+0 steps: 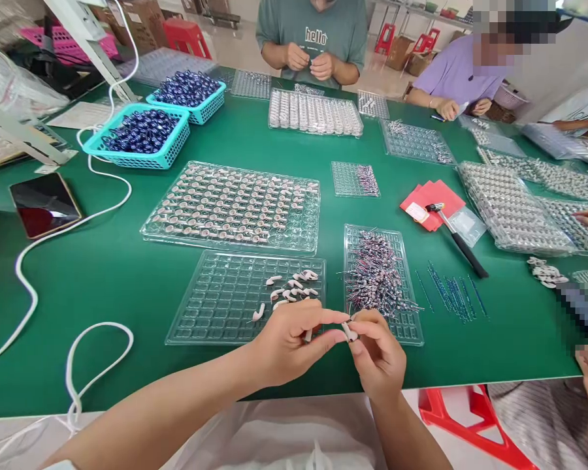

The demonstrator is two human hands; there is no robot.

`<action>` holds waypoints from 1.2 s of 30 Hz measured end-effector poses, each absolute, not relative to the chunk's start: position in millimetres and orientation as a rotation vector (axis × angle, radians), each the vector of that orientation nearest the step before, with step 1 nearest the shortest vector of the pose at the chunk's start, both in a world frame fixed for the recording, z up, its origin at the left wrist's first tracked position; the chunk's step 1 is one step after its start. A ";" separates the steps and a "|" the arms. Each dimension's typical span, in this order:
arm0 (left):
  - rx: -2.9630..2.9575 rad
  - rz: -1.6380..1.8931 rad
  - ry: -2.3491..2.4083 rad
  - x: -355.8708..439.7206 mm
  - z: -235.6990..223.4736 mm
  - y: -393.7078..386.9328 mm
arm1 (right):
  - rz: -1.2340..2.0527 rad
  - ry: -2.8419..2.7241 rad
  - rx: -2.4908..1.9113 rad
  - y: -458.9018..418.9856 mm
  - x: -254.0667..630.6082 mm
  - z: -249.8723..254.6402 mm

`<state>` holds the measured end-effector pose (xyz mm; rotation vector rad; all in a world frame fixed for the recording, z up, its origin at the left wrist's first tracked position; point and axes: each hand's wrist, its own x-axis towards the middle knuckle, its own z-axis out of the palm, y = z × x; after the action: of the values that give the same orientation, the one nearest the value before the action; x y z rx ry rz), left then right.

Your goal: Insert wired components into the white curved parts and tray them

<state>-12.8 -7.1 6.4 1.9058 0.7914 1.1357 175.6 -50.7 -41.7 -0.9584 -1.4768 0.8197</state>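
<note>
Above the table's near edge, my left hand and my right hand meet at a small white earbud shell. The thumb and index finger of each hand pinch it; fingertips hide part of it. A thin wire end shows at its top. Beyond my left hand lies a clear tray with loose white earbud shells on its right side. Behind my right hand, a second clear tray carries a heap of small wired parts. A fuller tray of earbud pieces sits farther back.
A black-handled hammer rests by red packets, with blue thin sticks nearer me. At left are a phone, a white cable and turquoise baskets of dark blue parts. Co-workers sit across and at right.
</note>
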 end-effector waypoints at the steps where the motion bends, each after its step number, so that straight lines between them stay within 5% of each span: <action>1: 1.927 1.176 0.778 -12.0 4.5 -7.3 | 0.796 -1.490 -0.953 -51.2 175.3 -42.6; 21: 1.945 1.237 0.714 -6.8 -4.4 -6.7 | 0.651 -1.550 -0.951 -54.1 174.7 -42.6; 36: 1.242 0.733 0.800 -10.5 11.7 -1.2 | 0.353 -1.693 -1.028 -53.7 173.0 -41.8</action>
<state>-10.5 -1.2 11.7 1.2420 0.8001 0.7327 173.0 -53.7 -41.8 -1.0277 -1.6926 0.3526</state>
